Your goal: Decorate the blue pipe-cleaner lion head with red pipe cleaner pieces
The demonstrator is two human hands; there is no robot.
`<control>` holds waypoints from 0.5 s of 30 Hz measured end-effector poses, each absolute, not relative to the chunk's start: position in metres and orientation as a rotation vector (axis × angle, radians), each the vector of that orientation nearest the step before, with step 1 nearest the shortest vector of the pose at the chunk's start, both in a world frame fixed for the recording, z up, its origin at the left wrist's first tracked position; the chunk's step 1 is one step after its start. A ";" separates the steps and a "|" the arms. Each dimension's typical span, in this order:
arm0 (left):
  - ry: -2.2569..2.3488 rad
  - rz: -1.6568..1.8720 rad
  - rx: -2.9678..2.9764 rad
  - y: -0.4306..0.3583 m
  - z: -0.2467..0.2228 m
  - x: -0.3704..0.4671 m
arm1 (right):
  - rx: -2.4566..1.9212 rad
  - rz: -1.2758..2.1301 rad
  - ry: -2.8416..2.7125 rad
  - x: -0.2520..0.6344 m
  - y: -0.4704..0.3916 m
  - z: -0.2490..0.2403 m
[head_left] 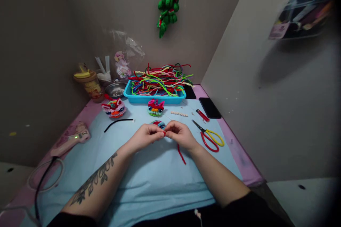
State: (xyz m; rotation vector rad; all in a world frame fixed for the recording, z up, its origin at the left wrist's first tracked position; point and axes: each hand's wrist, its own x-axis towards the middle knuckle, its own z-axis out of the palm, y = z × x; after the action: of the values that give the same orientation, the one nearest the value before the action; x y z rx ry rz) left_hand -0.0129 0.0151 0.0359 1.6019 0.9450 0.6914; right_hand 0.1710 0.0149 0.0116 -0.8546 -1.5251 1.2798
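Nearest is the cloth (160,188). Over it, left hand (146,135) and right hand (182,135) pinch a red piece (164,133), near of the tray (154,99). Piece judged light, soft, bendable; best held by its edges. Scissors (210,141) lie right.

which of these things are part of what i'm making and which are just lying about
Likely part of it:
red piece, between left hand and right hand
red strip
coloured strips in blue tray
scissors
fuzzy heads

Probably just lying about:
black phone
yellow-lidded cup
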 end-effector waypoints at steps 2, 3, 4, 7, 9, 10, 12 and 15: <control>0.949 0.703 1.686 0.014 0.037 -0.012 | -0.874 1.339 -1.489 0.171 0.015 0.011; 0.956 0.717 1.731 0.014 0.037 -0.012 | -0.879 1.345 -1.485 0.171 0.015 0.010; 0.966 0.734 1.775 0.013 0.037 -0.011 | -0.885 1.338 -1.487 0.171 0.015 0.010; 1.019 0.790 1.889 0.011 0.036 -0.008 | -0.917 1.242 -1.519 0.171 0.014 0.010; 1.045 0.825 1.950 0.010 0.034 -0.007 | -0.935 1.148 -1.556 0.170 0.013 0.009; 1.051 0.843 1.979 0.009 0.033 -0.006 | -0.936 1.104 -1.574 0.170 0.013 0.009; 1.050 0.884 2.032 0.008 0.030 -0.005 | -0.929 1.036 -1.598 0.170 0.013 0.008; 1.051 0.934 2.019 0.007 0.028 -0.003 | -0.909 0.974 -1.615 0.169 0.013 0.008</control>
State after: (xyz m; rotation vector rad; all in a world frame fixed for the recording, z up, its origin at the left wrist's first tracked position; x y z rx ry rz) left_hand -0.0031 0.0071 0.0275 2.0194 1.0513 0.9342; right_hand 0.1693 0.0125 0.0082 -0.9090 -1.6150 0.9745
